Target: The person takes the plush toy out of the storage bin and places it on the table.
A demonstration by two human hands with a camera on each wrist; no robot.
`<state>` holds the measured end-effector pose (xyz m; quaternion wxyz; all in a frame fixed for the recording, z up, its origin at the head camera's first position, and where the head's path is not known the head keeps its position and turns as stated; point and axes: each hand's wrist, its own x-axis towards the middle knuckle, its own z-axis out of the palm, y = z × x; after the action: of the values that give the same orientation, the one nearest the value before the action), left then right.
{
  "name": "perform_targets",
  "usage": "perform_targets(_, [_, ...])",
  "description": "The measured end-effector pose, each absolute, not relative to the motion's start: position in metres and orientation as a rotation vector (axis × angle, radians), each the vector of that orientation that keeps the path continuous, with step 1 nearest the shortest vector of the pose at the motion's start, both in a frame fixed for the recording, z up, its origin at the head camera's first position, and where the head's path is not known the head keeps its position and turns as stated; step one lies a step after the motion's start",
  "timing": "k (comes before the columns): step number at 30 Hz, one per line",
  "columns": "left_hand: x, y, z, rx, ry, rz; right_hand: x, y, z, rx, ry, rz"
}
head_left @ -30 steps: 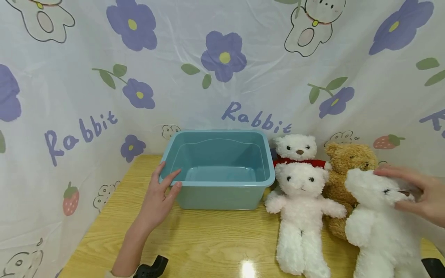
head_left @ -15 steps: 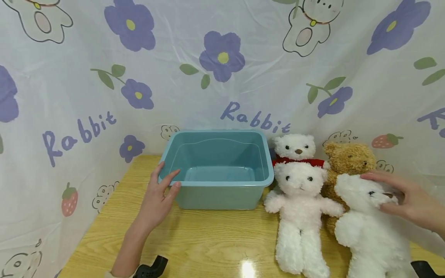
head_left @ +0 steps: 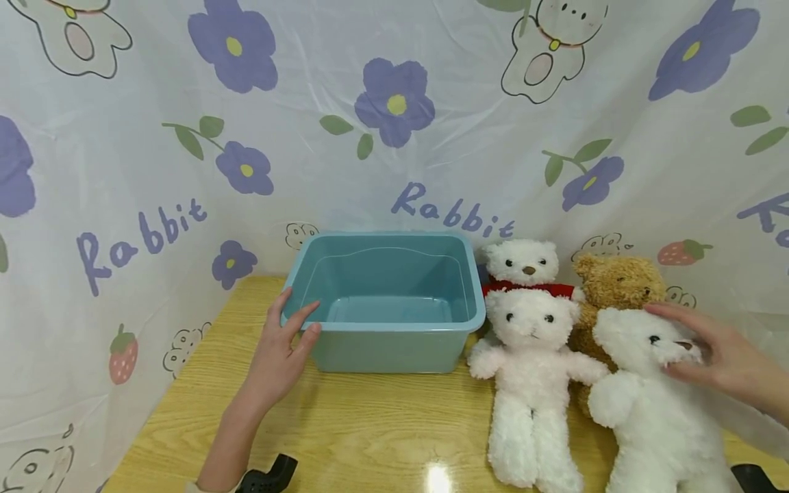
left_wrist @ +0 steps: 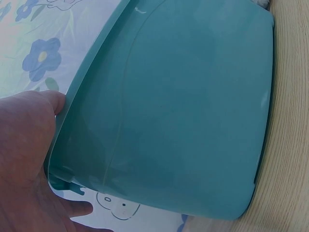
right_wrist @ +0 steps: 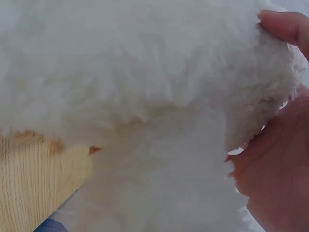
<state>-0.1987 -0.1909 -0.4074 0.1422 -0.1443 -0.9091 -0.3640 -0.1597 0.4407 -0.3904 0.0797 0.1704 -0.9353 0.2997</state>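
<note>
In the head view my left hand (head_left: 283, 356) holds the near-left corner of a blue-green plastic storage bin (head_left: 394, 350), fingers spread over its rim, thumb at the front. The left wrist view has that hand (left_wrist: 29, 154) at the rim beside the bin wall (left_wrist: 183, 111). At the right, my right hand (head_left: 724, 352) grips the head of a white teddy bear (head_left: 659, 418), which is tilted, its face partly behind the hand. White fur (right_wrist: 145, 63) fills most of the right wrist view, with the thumb and fingers around one end. Nothing lies in the bin.
Beside the bin sit a pinkish-white teddy bear (head_left: 533, 397) and, behind it, a white bear in red (head_left: 524, 263). A brown teddy bear (head_left: 616, 284) is partly hidden behind the held one. A wood-grain table (head_left: 370, 431) lies beneath; a flowered curtain (head_left: 308, 171) hangs behind.
My right hand and the white teddy bear have shifted left and slightly down, closer to the pinkish-white bear. The left hand and the bin have stayed in place.
</note>
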Motion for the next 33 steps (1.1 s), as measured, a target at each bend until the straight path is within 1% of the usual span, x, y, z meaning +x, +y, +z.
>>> perform_targets(10, [-0.199,-0.191,-0.408,-0.414,-2.622,-1.054,-0.154,0.439,-0.388,0.582,-2.769,0.885])
perform_targets(21, [-0.199,-0.191,-0.408,-0.420,-2.622,-1.056,-0.148,0.433,-0.382,0.505,-2.829,0.902])
perform_targets(33, [-0.199,-0.191,-0.406,-0.413,-2.637,-0.993,-0.147,0.430,-0.377,0.504,-2.832,0.865])
